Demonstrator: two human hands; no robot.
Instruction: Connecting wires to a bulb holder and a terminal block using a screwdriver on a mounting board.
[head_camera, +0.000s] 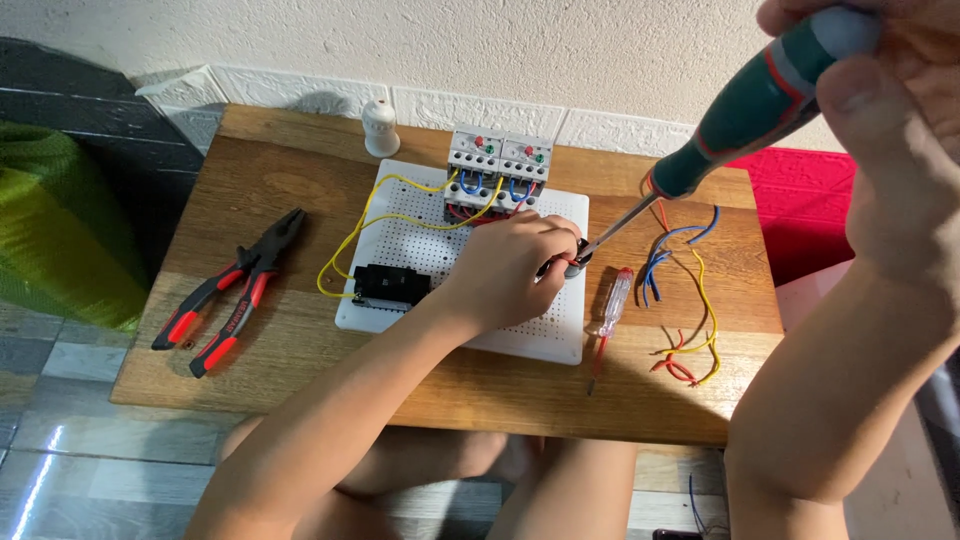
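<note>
My left hand (510, 265) pinched a small black part (578, 262) steady on the white perforated board (560, 335) while my right hand (880, 130) clasped the green-handled screwdriver (745, 110) to drive into it.

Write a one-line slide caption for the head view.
Left hand steadies a small part on the white perforated board while the right hand drives a green-handled screwdriver into it.

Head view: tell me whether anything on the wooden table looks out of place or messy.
Nothing looks damaged or spilled. The loose blue, yellow and red wire offcuts lie tangled on the low wooden table right of the white perforated board; the red-handled pliers lie open at the left.
</note>
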